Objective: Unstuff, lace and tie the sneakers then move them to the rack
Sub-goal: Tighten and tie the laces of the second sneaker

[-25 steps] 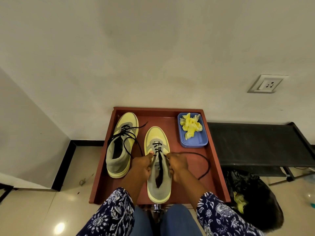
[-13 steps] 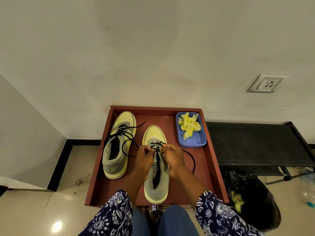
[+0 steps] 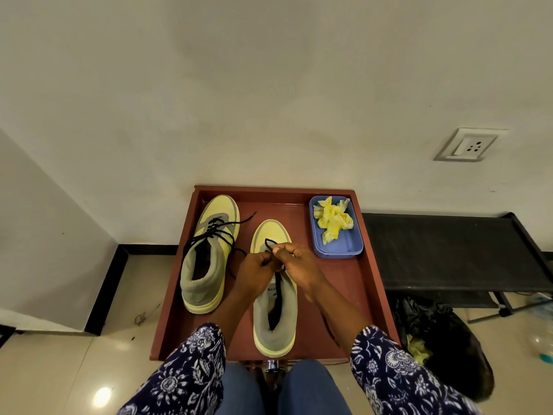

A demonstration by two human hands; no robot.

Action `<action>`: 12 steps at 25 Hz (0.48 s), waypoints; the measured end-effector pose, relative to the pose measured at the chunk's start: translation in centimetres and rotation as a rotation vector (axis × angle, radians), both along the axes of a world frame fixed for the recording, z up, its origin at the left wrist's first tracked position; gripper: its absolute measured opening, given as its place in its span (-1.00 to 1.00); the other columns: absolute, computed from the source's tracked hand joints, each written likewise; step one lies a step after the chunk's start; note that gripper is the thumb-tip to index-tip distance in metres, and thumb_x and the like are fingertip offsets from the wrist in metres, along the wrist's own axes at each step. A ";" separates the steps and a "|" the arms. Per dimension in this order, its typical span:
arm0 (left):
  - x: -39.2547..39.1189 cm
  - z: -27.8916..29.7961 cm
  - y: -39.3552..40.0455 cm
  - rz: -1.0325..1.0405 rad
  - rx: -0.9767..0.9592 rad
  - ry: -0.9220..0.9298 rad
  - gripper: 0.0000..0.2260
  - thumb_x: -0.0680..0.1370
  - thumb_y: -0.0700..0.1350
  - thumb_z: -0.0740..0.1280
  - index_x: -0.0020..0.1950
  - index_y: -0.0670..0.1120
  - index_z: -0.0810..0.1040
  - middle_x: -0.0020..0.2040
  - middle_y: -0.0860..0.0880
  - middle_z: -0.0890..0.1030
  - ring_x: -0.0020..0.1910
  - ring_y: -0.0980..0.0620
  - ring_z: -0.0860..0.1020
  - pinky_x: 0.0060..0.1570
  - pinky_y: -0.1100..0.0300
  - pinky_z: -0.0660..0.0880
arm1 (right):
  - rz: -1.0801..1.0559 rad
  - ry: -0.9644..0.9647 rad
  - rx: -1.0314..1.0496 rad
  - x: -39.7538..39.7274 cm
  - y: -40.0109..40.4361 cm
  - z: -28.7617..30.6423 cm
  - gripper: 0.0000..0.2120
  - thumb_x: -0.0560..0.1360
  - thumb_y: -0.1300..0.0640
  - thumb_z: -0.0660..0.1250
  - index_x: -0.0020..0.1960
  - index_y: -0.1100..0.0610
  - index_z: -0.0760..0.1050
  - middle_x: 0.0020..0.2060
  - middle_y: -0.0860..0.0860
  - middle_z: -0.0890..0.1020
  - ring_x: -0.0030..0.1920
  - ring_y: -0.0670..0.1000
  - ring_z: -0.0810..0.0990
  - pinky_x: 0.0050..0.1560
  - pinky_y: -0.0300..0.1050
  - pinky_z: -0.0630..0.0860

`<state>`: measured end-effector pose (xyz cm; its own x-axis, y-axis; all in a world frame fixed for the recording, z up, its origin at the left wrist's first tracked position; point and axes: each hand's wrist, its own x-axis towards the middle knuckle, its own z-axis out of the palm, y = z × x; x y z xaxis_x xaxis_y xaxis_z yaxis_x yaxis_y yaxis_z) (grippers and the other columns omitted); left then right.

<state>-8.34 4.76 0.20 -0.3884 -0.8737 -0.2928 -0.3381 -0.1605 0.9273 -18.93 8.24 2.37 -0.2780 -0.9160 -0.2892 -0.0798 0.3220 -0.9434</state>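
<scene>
- A red-brown tray (image 3: 374, 280) lies on a pale tiled floor against a white wall; right of it stands a black rack (image 3: 449, 253).
- In the tray's left part, the left sneaker (image 3: 209, 256) points toe to the wall, laces loose.
- At the tray's centre, the right sneaker (image 3: 273, 322) lies parallel; left hand (image 3: 254, 272) and right hand (image 3: 299, 268) pinch its black lace (image 3: 269, 243), hiding the eyelets.
- In the tray's far right corner, a blue tub (image 3: 344, 250) holds yellow stuffing paper (image 3: 332, 220).

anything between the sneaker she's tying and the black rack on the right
Yes, partly. The tray's raised right wall lies between the near sneaker and the black rack, so the shoe must be lifted over it. The blue tub sits farther back, off the direct line.
</scene>
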 end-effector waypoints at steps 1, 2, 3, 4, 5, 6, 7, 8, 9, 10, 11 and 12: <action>0.1 -0.2 -0.2 -0.004 -0.011 -0.024 -0.78 0.55 -0.14 0.29 -0.23 -0.21 0.61 -0.35 -0.11 0.57 -0.29 0.00 0.51 -0.21 0.09 0.41 | 0.021 0.077 0.005 -0.2 -0.2 -0.2 -0.77 0.55 0.23 0.20 0.11 0.24 0.59 -0.06 -0.01 0.56 0.02 -0.10 0.53 0.08 -0.31 0.44; 0.1 -0.3 -0.2 -0.010 -0.017 -0.044 -0.73 0.55 -0.12 0.28 -0.27 -0.24 0.59 -0.38 -0.12 0.53 -0.33 -0.01 0.46 -0.24 0.09 0.36 | 0.040 0.125 0.014 -0.5 -0.3 -0.4 -0.76 0.55 0.24 0.19 0.12 0.22 0.59 0.01 0.03 0.56 0.09 -0.06 0.51 0.16 -0.24 0.41; 0.1 -0.3 -0.3 -0.014 -0.017 -0.055 -0.70 0.55 -0.10 0.29 -0.30 -0.26 0.57 -0.41 -0.10 0.51 -0.35 0.00 0.42 -0.25 0.09 0.33 | 0.052 0.145 0.024 -0.7 -0.4 -0.6 -0.75 0.55 0.24 0.17 0.12 0.21 0.58 0.07 0.08 0.57 0.15 -0.02 0.50 0.21 -0.19 0.39; 0.0 -0.3 -0.4 -0.011 -0.006 -0.051 -0.69 0.55 -0.10 0.29 -0.35 -0.22 0.56 -0.45 -0.03 0.50 -0.38 0.03 0.40 -0.25 0.10 0.31 | 0.056 0.151 0.035 -0.8 -0.5 -0.7 -0.73 0.55 0.25 0.15 0.13 0.21 0.58 0.11 0.11 0.58 0.18 0.00 0.50 0.23 -0.17 0.37; -0.1 -0.3 -0.5 0.003 0.012 -0.036 -0.68 0.55 -0.11 0.29 -0.41 -0.13 0.54 -0.51 0.07 0.49 -0.41 0.05 0.39 -0.25 0.11 0.31 | 0.063 0.143 0.046 -0.9 -0.5 -0.8 -0.72 0.55 0.25 0.13 0.14 0.20 0.57 0.14 0.11 0.58 0.19 0.01 0.50 0.23 -0.17 0.36; -0.1 -0.2 -0.6 0.016 0.030 -0.020 -0.67 0.55 -0.12 0.29 -0.43 -0.05 0.53 -0.56 0.10 0.48 -0.42 0.08 0.39 -0.24 0.11 0.31 | 0.078 0.131 0.058 -1.0 -0.4 -0.7 -0.70 0.55 0.25 0.12 0.16 0.19 0.56 0.16 0.09 0.58 0.21 0.01 0.50 0.22 -0.19 0.36; -0.2 -0.2 -0.7 0.024 0.041 -0.009 -0.67 0.55 -0.13 0.29 -0.43 -0.01 0.52 -0.56 0.11 0.48 -0.42 0.09 0.40 -0.23 0.11 0.32 | 0.099 0.118 0.064 -1.2 -0.3 -0.8 -0.69 0.56 0.24 0.10 0.18 0.17 0.55 0.19 0.07 0.57 0.23 0.00 0.50 0.22 -0.21 0.35; -0.2 0.0 -0.7 0.028 0.044 -0.005 -0.69 0.55 -0.14 0.28 -0.41 0.00 0.53 -0.54 0.10 0.48 -0.42 0.09 0.40 -0.23 0.11 0.33 | 0.123 0.104 0.058 -1.4 -0.2 -0.8 -0.68 0.56 0.23 0.09 0.20 0.14 0.54 0.21 0.06 0.57 0.24 -0.01 0.49 0.22 -0.23 0.35; -0.3 0.1 -0.7 0.027 0.043 -0.002 -0.70 0.55 -0.14 0.27 -0.39 0.02 0.53 -0.50 0.07 0.49 -0.41 0.08 0.41 -0.23 0.12 0.33 | 0.139 0.096 0.055 -1.6 -0.2 -0.8 -0.67 0.57 0.22 0.08 0.21 0.12 0.54 0.22 0.05 0.56 0.24 -0.03 0.49 0.23 -0.23 0.35; -0.2 0.1 -0.7 0.025 0.044 -0.005 -0.70 0.55 -0.15 0.27 -0.38 0.03 0.54 -0.45 0.00 0.49 -0.40 0.06 0.40 -0.24 0.12 0.32 | 0.153 0.092 0.056 -1.7 -0.1 -0.7 -0.66 0.57 0.22 0.07 0.22 0.11 0.53 0.22 0.04 0.56 0.24 -0.04 0.49 0.24 -0.24 0.35; -0.2 0.1 -0.7 0.032 0.052 -0.013 -0.70 0.54 -0.17 0.27 -0.39 0.03 0.55 -0.43 -0.04 0.47 -0.39 0.04 0.39 -0.26 0.13 0.32 | 0.164 0.100 0.059 -1.8 0.0 -0.6 -0.66 0.57 0.24 0.06 0.22 0.12 0.53 0.22 0.03 0.56 0.24 -0.05 0.49 0.24 -0.25 0.35; -0.2 0.0 -0.8 0.048 0.059 -0.024 -0.69 0.53 -0.18 0.27 -0.41 0.02 0.55 -0.43 -0.07 0.47 -0.40 0.04 0.38 -0.28 0.15 0.31 | 0.177 0.113 0.059 -1.8 0.0 -0.5 -0.65 0.56 0.27 0.06 0.23 0.14 0.52 0.22 0.04 0.56 0.23 -0.05 0.49 0.24 -0.26 0.35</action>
<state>-8.56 4.00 0.25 -0.3385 -0.8720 -0.3536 -0.3511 -0.2316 0.9072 -20.72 8.23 1.92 -0.1484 -0.9357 -0.3200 -0.2444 0.3483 -0.9050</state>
